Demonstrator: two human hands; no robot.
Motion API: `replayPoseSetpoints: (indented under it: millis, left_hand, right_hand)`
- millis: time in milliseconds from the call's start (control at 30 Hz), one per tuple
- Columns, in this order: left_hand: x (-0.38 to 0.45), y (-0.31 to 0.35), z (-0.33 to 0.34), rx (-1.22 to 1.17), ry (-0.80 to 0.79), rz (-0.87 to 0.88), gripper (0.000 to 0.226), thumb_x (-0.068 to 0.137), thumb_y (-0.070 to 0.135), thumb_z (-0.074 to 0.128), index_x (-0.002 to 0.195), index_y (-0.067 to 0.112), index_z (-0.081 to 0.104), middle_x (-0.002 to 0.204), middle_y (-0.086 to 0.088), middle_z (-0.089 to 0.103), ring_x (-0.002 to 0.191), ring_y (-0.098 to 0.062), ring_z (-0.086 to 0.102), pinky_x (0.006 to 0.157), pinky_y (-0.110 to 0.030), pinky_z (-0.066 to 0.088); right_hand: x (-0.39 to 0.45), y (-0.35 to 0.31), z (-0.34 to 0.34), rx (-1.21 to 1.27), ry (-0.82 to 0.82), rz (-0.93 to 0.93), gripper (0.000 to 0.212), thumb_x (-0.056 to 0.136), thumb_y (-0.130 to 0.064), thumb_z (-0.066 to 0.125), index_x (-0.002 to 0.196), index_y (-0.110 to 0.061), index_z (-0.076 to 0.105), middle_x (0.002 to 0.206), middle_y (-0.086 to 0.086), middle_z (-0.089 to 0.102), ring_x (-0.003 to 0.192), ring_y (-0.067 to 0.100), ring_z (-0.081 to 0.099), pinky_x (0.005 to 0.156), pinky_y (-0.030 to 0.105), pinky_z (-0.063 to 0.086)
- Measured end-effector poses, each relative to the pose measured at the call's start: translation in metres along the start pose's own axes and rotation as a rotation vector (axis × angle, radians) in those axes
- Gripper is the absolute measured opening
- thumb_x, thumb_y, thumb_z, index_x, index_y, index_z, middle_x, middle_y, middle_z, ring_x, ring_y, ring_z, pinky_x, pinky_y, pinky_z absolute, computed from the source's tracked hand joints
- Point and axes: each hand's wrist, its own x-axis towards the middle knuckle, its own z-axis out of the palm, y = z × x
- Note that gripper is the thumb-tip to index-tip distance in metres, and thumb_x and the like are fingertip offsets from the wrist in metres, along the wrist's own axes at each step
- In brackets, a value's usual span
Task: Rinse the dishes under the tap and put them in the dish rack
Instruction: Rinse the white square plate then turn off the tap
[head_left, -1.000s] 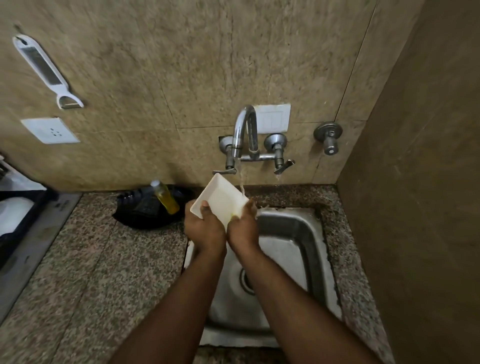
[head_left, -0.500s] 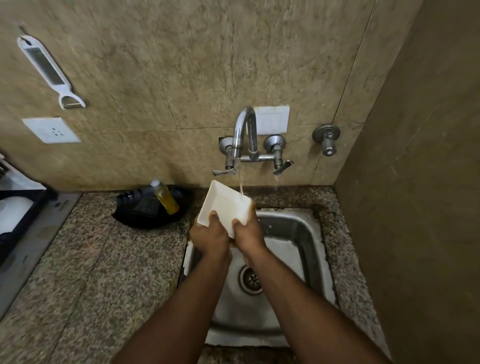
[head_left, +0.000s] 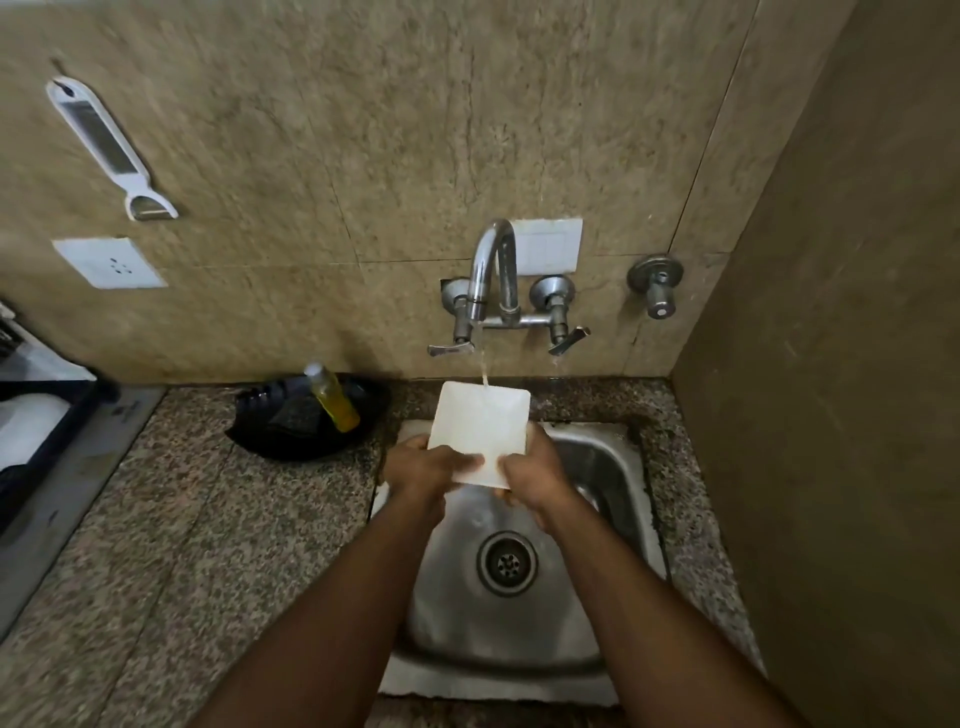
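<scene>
Bottle (head_left: 332, 398) beside sink (head_left: 613, 457) (yellow liquid)

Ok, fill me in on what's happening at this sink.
A person is rinsing a square white dish under the running tap. The left hand and right hand grip its near edge, one on each side, over the steel sink, and water lands on its far part. A dark rack sits at the far left of the counter; the dish is not there yet.
</scene>
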Motion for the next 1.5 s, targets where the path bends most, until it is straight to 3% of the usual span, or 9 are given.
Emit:
replayPoseSetpoints:
  millis: [100, 200, 300, 400, 667, 833, 1033, 1233, 1500]
  left_hand:
    - [0.011, -0.007, -0.001, 0.026, -0.229, -0.151, 0.034, 0.081, 0.004, 0.080, 0.113, 0.003, 0.069, 0.104, -0.017, 0.077, 0.093, -0.035, 0.074, 0.074, -0.046, 0.063]
    - [0.022, -0.022, 0.007, -0.054, -0.232, -0.129, 0.054, 0.085, 0.031, 0.079, 0.129, 0.002, 0.064, 0.119, -0.022, 0.073, 0.106, -0.043, 0.071, 0.093, -0.065, 0.056]
    - [0.014, -0.027, 0.022, 0.017, -0.173, -0.056, 0.036, 0.102, 0.041, 0.060, 0.119, 0.010, 0.067, 0.111, -0.017, 0.075, 0.101, -0.040, 0.072, 0.090, -0.064, 0.057]
    - [0.009, -0.030, 0.023, -0.070, -0.176, -0.074, 0.039, 0.107, 0.046, 0.047, 0.114, 0.014, 0.068, 0.105, -0.012, 0.077, 0.094, -0.035, 0.074, 0.085, -0.054, 0.061]
    - [0.003, -0.034, 0.029, -0.094, -0.194, -0.141, 0.041, 0.107, 0.046, 0.046, 0.104, 0.014, 0.071, 0.100, -0.006, 0.078, 0.092, -0.024, 0.073, 0.092, -0.049, 0.059]
    - [0.035, -0.016, 0.025, -0.167, -0.158, -0.044, 0.046, 0.108, 0.045, 0.042, 0.116, 0.009, 0.069, 0.113, -0.017, 0.076, 0.101, -0.033, 0.075, 0.095, -0.050, 0.059]
    - [0.021, -0.033, 0.041, -0.031, -0.198, 0.040, 0.035, 0.110, 0.041, 0.041, 0.100, 0.022, 0.069, 0.104, -0.003, 0.077, 0.094, -0.015, 0.074, 0.086, -0.036, 0.060]
    - [0.045, -0.035, 0.027, -0.097, -0.074, 0.022, 0.024, 0.109, 0.025, 0.045, 0.106, 0.016, 0.068, 0.107, -0.015, 0.077, 0.091, -0.025, 0.076, 0.091, -0.044, 0.061]
    - [0.043, -0.026, 0.036, -0.153, -0.096, 0.032, 0.023, 0.106, 0.017, 0.050, 0.124, 0.015, 0.064, 0.120, -0.014, 0.074, 0.107, -0.031, 0.073, 0.098, -0.051, 0.057]
  right_hand:
    - [0.007, 0.008, -0.010, -0.158, 0.069, -0.106, 0.030, 0.098, -0.019, 0.059, 0.127, -0.020, 0.056, 0.117, 0.004, 0.069, 0.095, 0.022, 0.068, 0.066, 0.034, 0.059]
    - [0.008, 0.013, -0.016, -0.697, 0.151, -0.278, 0.053, 0.101, -0.027, 0.054, 0.149, -0.015, 0.037, 0.141, 0.013, 0.056, 0.114, 0.027, 0.062, 0.084, 0.031, 0.049]
    - [0.004, 0.020, -0.013, -1.147, 0.024, -0.389, 0.078, 0.098, -0.029, 0.044, 0.162, -0.019, 0.001, 0.169, 0.009, -0.003, 0.151, 0.037, 0.017, 0.117, 0.044, 0.033]
    - [-0.007, 0.025, -0.014, -1.304, -0.091, -0.488, 0.085, 0.082, -0.050, 0.010, 0.161, -0.022, 0.014, 0.170, -0.002, 0.006, 0.156, 0.027, -0.007, 0.125, 0.052, 0.008]
    - [0.003, 0.025, -0.004, -1.191, -0.048, -0.439, 0.067, 0.105, -0.047, 0.019, 0.161, -0.012, 0.012, 0.169, 0.007, 0.002, 0.156, 0.018, 0.000, 0.126, 0.039, 0.001]
    - [-0.012, 0.013, 0.000, -1.045, -0.243, -0.578, 0.055, 0.109, -0.036, 0.024, 0.160, -0.017, 0.022, 0.168, -0.001, 0.014, 0.155, 0.012, 0.009, 0.125, 0.028, 0.008]
    - [0.021, 0.014, -0.003, -1.188, -0.008, -0.474, 0.068, 0.106, -0.041, 0.021, 0.161, -0.013, -0.007, 0.167, 0.003, -0.019, 0.155, 0.020, -0.014, 0.126, 0.038, -0.003]
    - [0.004, 0.029, 0.009, -1.080, -0.249, -0.689, 0.059, 0.106, -0.030, 0.035, 0.161, -0.016, 0.020, 0.167, 0.004, 0.018, 0.155, 0.018, 0.013, 0.126, 0.033, 0.013]
    - [0.024, 0.028, 0.018, -1.149, -0.026, -0.560, 0.066, 0.105, -0.040, 0.023, 0.162, -0.020, -0.004, 0.169, 0.003, -0.010, 0.156, 0.019, -0.007, 0.126, 0.041, 0.006]
